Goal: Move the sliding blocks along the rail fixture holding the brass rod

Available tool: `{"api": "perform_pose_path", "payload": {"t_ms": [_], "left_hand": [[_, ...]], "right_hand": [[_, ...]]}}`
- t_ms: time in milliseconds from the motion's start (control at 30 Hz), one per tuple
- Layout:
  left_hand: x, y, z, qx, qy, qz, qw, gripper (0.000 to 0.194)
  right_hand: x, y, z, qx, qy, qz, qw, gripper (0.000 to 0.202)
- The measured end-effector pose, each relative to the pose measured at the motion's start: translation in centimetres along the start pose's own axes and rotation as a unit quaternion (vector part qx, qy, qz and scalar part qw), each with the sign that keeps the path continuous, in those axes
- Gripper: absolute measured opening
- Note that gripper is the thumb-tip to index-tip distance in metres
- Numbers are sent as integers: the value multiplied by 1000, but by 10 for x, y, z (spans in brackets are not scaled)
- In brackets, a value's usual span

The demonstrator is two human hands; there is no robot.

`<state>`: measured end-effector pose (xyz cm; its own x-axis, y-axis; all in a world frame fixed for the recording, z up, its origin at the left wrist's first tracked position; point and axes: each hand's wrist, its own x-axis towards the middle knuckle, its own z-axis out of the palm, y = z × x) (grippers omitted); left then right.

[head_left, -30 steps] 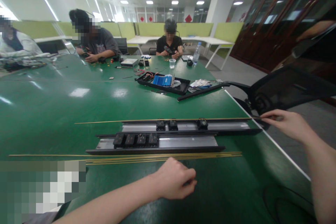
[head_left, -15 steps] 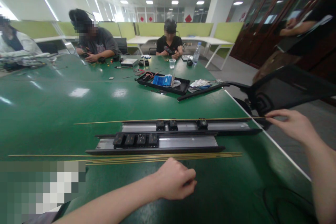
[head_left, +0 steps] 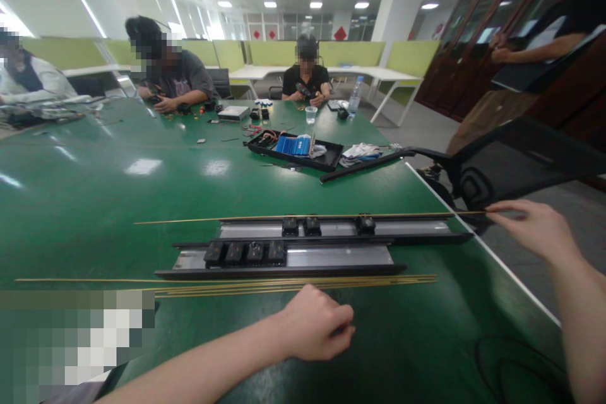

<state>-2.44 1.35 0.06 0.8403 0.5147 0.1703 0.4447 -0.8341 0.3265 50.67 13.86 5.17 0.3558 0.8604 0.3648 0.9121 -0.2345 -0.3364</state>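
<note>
A long thin brass-coloured rod runs along the far edge of the farther black-edged metal channel. Its right end is pinched between thumb and fingertips of my right hand, out past the table edge. Three black blocks sit apart in that channel, one of them a black block toward the right. In the nearer channel, several black blocks stand side by side at the left. My left hand rests as a fist on the table, just in front of several loose brass rods.
Farther back lie a black tray with a blue finned part, white gloves and a black bar. A mesh chair stands at the right edge. Several people are around the table; one person stands at right.
My right hand has shifted slightly to the right, while the rod's left end has hardly moved. My left hand stays put. The standing person at right has changed posture.
</note>
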Motion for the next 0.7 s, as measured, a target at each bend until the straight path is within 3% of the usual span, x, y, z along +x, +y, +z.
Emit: {"api": "perform_pose_path", "payload": {"t_ms": [400,700], "left_hand": [[0,0,0,7,1,0,1000,20],[1,0,0,4,7,3,1000,20]], "right_hand": [[3,23,12,6,69,-1,998,44],[0,35,18,16,60,73,995,44]]}}
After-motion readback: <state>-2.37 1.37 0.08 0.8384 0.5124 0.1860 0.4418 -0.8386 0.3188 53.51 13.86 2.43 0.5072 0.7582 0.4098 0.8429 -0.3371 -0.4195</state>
